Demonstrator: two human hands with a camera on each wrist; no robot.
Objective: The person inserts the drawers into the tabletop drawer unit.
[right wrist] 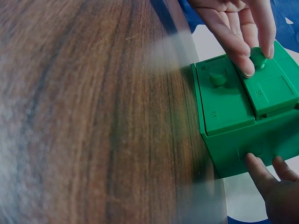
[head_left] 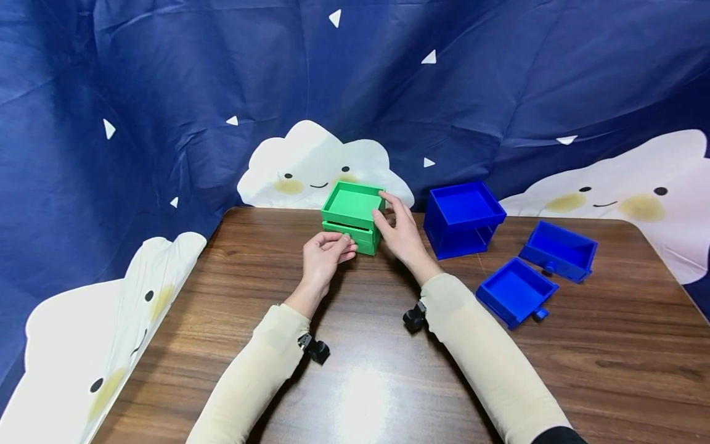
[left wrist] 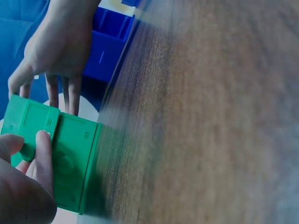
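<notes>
A small green cabinet [head_left: 352,203] with a tray-like top stands near the table's far edge. Two drawers, each with a round knob, fill its front. The upper green drawer [right wrist: 273,91] juts slightly past the lower drawer [right wrist: 222,102]. My left hand [head_left: 323,258] pinches the upper drawer's knob [right wrist: 258,57] between thumb and finger. On the cabinet's right side, my right hand [head_left: 403,235] rests with extended fingers touching the wall and upper rim. In the right wrist view, two right fingertips press that side wall.
Right of the green cabinet stands a blue cabinet [head_left: 466,206] with an open front. Two loose blue drawers lie farther right, one behind [head_left: 560,246] and one nearer [head_left: 516,290]. A dark blue curtain [head_left: 355,74] hangs behind the wooden table [head_left: 233,296].
</notes>
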